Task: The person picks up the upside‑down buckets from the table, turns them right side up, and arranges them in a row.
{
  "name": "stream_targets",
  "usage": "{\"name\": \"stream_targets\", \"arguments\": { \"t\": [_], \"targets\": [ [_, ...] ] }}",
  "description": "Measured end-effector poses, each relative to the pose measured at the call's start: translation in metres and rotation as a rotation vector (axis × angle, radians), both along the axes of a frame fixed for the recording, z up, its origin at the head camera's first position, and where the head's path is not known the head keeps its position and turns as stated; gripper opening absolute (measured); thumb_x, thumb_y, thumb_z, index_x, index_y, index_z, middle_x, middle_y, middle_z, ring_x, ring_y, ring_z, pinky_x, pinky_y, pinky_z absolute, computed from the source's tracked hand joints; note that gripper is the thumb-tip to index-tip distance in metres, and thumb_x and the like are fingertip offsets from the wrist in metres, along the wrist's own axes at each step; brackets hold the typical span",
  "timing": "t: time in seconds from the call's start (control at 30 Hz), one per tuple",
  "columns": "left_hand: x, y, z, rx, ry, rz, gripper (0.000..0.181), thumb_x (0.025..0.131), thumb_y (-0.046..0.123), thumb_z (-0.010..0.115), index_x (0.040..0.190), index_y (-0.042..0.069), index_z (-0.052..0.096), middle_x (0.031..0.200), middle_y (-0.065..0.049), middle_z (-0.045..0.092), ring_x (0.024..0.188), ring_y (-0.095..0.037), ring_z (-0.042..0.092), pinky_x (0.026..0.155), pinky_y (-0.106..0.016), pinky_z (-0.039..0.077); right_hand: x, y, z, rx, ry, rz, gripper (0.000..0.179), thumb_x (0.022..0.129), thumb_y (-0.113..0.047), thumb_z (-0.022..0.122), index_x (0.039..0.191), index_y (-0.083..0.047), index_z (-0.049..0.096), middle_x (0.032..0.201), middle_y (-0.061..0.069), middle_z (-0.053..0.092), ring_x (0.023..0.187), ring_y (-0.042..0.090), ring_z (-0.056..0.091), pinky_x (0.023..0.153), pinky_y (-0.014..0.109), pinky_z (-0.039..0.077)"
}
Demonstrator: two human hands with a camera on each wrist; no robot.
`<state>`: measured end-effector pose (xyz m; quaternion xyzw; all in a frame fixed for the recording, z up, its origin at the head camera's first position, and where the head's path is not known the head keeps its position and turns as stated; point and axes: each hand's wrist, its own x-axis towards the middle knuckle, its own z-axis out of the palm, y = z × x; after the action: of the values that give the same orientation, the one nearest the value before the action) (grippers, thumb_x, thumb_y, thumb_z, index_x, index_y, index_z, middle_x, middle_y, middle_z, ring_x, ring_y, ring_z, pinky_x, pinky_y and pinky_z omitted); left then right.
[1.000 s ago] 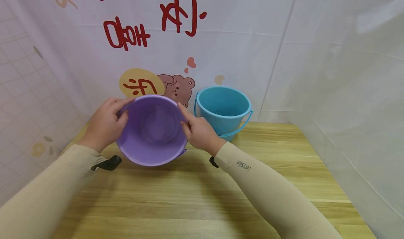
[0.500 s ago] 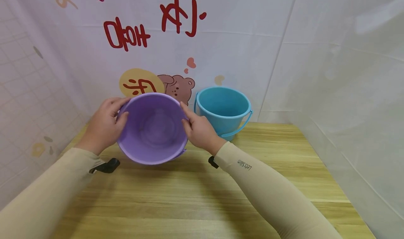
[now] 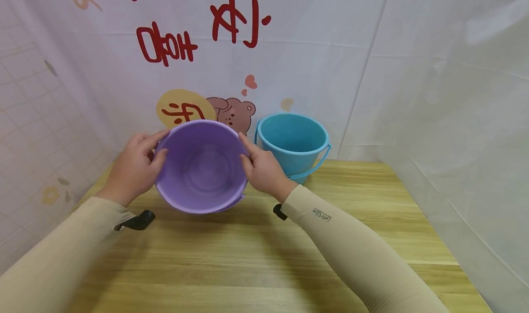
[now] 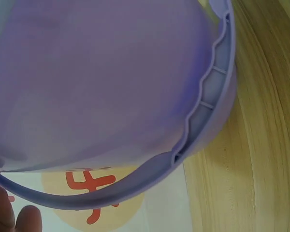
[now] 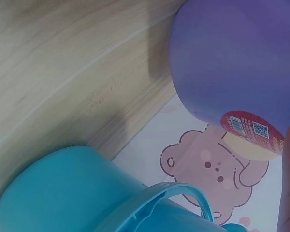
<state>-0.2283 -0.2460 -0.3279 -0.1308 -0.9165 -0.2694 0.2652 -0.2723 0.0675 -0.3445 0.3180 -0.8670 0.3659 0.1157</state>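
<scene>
A purple bucket (image 3: 202, 198) is tilted on its side, its mouth turned toward me and its inside bare. My left hand (image 3: 134, 168) grips the rim at the left, thumb inside. On the opposite side, my right hand (image 3: 266, 173) holds the rim with the index finger along the edge. The purple carry handle (image 4: 203, 104) hangs along the bucket in the left wrist view. In the right wrist view a red sticker (image 5: 253, 130) with a barcode shows on its outer wall. A light blue bucket (image 3: 291, 161) stands upright behind my right hand.
Both buckets are over a wooden table (image 3: 231, 262). The blue bucket's handle (image 3: 318, 166) hangs down at its front right. A white printed curtain (image 3: 314, 51) with a bear closes off the back, and pale sheeting (image 3: 463, 143) runs along the right side.
The purple bucket has risen slightly and shifted a little to the right, with both hands still on its rim. The blue bucket has stayed in place.
</scene>
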Motion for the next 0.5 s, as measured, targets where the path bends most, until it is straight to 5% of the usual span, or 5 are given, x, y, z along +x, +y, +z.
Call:
{"name": "stream_targets", "arguments": {
  "t": [0.23, 0.5],
  "targets": [
    [-0.004, 0.002, 0.003, 0.016, -0.032, 0.02, 0.045, 0.103, 0.014, 0.059, 0.148, 0.008, 0.061, 0.119, -0.026, 0.06, 0.088, -0.035, 0.063, 0.066, -0.038, 0.048, -0.002, 0.002, -0.002, -0.049, -0.019, 0.031, 0.059, 0.108, -0.017, 0.054, 0.164, -0.007, 0.036, 0.084, 0.012, 0.075, 0.061, 0.012, 0.066, 0.057, 0.024, 0.051],
    [-0.012, 0.004, 0.005, 0.018, -0.026, 0.032, 0.043, 0.104, 0.013, 0.058, 0.146, 0.012, 0.064, 0.118, -0.025, 0.061, 0.091, -0.036, 0.062, 0.066, -0.04, 0.046, -0.002, 0.005, -0.002, -0.06, -0.04, 0.058, 0.061, 0.108, -0.018, 0.055, 0.165, -0.008, 0.034, 0.104, 0.014, 0.079, 0.07, 0.016, 0.073, 0.062, 0.024, 0.056]
  ]
}}
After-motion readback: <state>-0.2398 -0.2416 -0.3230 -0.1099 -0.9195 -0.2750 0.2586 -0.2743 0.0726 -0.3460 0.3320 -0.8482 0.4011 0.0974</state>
